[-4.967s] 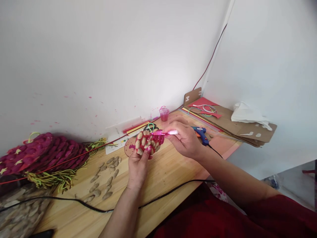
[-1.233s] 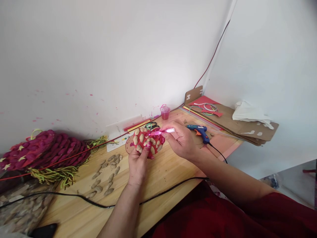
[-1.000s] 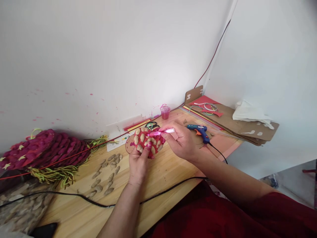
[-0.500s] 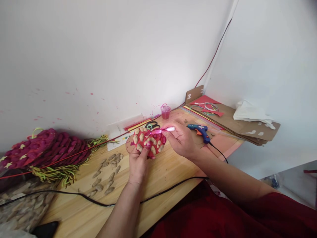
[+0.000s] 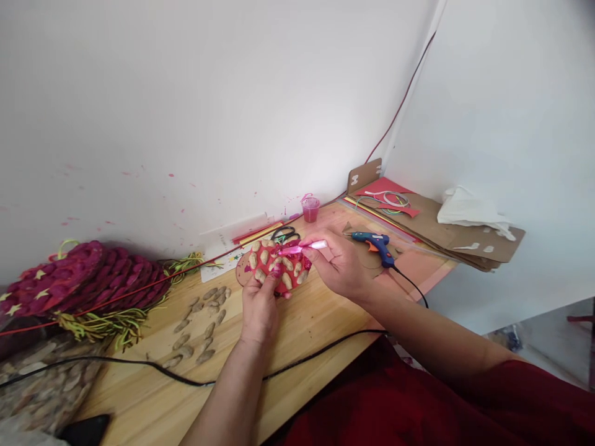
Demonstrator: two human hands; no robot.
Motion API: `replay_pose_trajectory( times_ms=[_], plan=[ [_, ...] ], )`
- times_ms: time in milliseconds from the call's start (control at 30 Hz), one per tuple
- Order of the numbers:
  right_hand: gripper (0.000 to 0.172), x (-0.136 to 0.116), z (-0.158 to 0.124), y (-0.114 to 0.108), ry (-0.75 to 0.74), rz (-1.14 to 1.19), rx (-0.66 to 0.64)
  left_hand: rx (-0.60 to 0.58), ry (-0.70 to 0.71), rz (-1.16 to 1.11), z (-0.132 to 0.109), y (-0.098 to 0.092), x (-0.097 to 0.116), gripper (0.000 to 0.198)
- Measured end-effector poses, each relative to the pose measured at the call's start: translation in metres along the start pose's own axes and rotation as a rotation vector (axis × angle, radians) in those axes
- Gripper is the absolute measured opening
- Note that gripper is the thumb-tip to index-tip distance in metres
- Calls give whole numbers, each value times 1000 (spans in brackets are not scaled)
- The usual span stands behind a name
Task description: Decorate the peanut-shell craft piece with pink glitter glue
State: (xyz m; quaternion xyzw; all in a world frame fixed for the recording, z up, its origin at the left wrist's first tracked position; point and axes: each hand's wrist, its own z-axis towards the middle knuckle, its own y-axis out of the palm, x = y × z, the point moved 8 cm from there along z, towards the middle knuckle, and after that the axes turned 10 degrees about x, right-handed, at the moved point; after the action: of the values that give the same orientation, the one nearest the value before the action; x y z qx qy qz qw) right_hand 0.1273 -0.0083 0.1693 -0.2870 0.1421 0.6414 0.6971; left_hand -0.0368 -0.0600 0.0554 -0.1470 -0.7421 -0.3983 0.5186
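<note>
On the near side of the cup (image 5: pixel 311 214), a little to its left, the left hand (image 5: pixel 260 306) holds up a red disc (image 5: pixel 291 271) covered with peanuts, its thumb pressed on the front and most of its other fingers hidden behind. Nearer than the cup and slightly right, the right hand (image 5: pixel 341 263) pinches a brush (image 5: pixel 317 245) between closed thumb and fingers, the tip at the disc's upper part; whether it touches is too small to tell. Right of the cup lies a glue gun (image 5: pixel 377 244); left of it, scissors (image 5: pixel 285 234); farther left, loose peanuts (image 5: pixel 204 357).
</note>
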Motion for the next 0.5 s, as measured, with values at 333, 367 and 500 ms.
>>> replay_pose_trajectory(
  times_ms=[333,367,500],
  plan=[
    [12,-4,-1,4,-28,-21,-28,-2,-37,-14,1,2,-2,49],
    [12,-5,-1,4,-33,-22,-27,1,-44,-14,1,1,-3,49],
    [11,-6,0,2,-62,-85,-5,20,-67,-16,0,-1,-5,49]
  ],
)
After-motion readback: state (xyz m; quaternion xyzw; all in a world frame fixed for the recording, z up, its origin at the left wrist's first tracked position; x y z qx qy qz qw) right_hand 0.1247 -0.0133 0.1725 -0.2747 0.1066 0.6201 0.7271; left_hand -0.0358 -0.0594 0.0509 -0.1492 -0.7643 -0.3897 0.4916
